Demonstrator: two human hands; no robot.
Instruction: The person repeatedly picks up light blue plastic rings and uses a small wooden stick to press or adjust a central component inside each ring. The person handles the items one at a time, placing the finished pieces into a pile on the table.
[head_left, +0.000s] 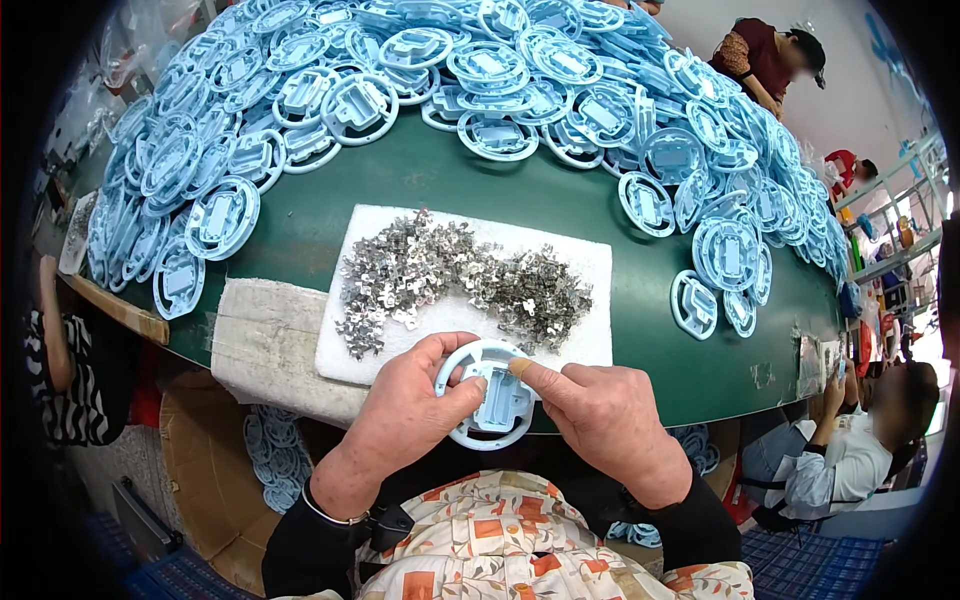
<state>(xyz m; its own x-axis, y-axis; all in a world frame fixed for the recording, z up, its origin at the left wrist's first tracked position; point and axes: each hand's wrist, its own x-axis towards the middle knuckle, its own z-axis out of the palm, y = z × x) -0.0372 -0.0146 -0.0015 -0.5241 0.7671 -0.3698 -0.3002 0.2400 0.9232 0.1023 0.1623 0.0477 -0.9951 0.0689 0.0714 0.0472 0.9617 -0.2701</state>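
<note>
A light blue plastic toy steering wheel (502, 402), with a recessed box-like middle, is held above the near table edge. My left hand (405, 405) grips its left side, thumb on the front and fingers behind the rim. My right hand (612, 420) is closed at its upper right, the index fingertip pressed on the wheel and the other fingers curled under. Whether a small piece is under that fingertip cannot be made out. Just beyond my hands, small silvery metal clips (405, 270) lie heaped on a white foam board (590, 345), with a darker heap at its right.
Many more blue wheels (490, 65) are piled along the far side and both ends of the green table (480, 180). A worn foam block (270, 325) lies left of the board. Cardboard boxes (205, 470) with wheels stand below. Other people (850, 440) are around the table.
</note>
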